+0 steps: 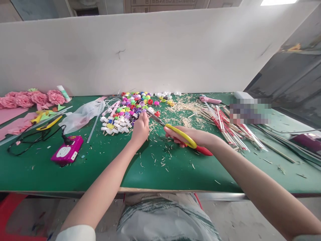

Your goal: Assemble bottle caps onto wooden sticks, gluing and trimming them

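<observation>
My right hand (187, 134) is wrapped round scissors (181, 134) with yellow and red handles. Their metal blades point up and left, reaching close to the fingertips of my left hand (141, 128). That hand is closed in a pinch; what lies between its fingers is mostly hidden. A small white piece (151, 109) shows right beside those fingertips, but I cannot tell if it is held. Just behind and left of my left hand spreads a pile of small coloured caps (135, 105). White caps on short sticks (115, 126) lie at its near side.
Pale shavings (184, 108) cover the green table (150, 174) beyond the scissors. Bundled sticks in red and clear wrappers (228, 129) lie to the right. At left are a magenta power box (67, 150), a plastic bag (84, 115), a yellow cutter (49, 123) and pink paper flowers (38, 98).
</observation>
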Tool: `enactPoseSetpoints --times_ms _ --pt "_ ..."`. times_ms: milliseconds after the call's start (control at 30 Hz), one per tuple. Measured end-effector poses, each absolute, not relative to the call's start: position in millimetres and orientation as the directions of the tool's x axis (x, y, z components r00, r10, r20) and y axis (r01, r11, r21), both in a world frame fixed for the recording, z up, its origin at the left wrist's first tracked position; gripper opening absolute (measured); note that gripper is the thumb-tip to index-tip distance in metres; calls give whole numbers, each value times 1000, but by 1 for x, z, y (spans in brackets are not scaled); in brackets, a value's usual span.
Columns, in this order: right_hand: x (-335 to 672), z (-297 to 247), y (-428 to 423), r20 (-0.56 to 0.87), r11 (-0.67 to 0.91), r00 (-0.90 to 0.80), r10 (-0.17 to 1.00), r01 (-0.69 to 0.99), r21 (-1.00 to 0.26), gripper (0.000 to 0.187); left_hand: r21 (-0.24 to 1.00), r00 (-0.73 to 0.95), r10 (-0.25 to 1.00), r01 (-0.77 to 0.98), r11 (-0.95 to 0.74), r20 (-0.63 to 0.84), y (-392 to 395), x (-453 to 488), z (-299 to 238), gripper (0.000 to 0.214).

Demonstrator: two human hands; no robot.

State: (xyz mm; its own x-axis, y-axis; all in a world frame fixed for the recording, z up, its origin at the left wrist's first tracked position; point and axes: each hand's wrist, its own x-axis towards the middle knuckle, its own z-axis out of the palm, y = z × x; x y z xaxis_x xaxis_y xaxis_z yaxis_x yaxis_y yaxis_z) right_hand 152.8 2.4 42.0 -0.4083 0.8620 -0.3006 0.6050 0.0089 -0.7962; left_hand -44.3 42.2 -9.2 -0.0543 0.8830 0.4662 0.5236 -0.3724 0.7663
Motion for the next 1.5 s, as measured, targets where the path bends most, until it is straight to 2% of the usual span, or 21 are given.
enactPoseSetpoints --times_ms 133,300,533,633,833,1167,1267,1500 --pt "147 39 10 -311 5 -459 832 568 -823 50 770 -101 884 542 -336 457 42 -44 -6 50" --pt "130 39 19 -286 78 -474 833 612 -787 57 757 -127 868 560 -337 480 45 -48 -2 48" --pt "117 44 15 -234 125 -347 908 758 -640 64 677 -106 825 634 -374 555 48 -50 3 43" --pt "119 46 13 -216 109 -335 917 731 -674 63 585 -48 783 693 -422 621 47 -49 6 42" --pt "124 45 15 -217 66 -339 915 660 -748 59 258 143 649 837 -482 747 49 -55 8 42" --pt "133 43 12 -151 122 -455 878 517 -847 56 -64 349 474 853 -519 808 58 -64 6 37" --pt "137 47 9 -134 138 -484 864 486 -863 56 -124 416 446 826 -550 793 58 -63 8 39" --pt "137 48 8 -134 159 -386 913 638 -753 64 -139 448 425 799 -585 786 58 -65 9 39"
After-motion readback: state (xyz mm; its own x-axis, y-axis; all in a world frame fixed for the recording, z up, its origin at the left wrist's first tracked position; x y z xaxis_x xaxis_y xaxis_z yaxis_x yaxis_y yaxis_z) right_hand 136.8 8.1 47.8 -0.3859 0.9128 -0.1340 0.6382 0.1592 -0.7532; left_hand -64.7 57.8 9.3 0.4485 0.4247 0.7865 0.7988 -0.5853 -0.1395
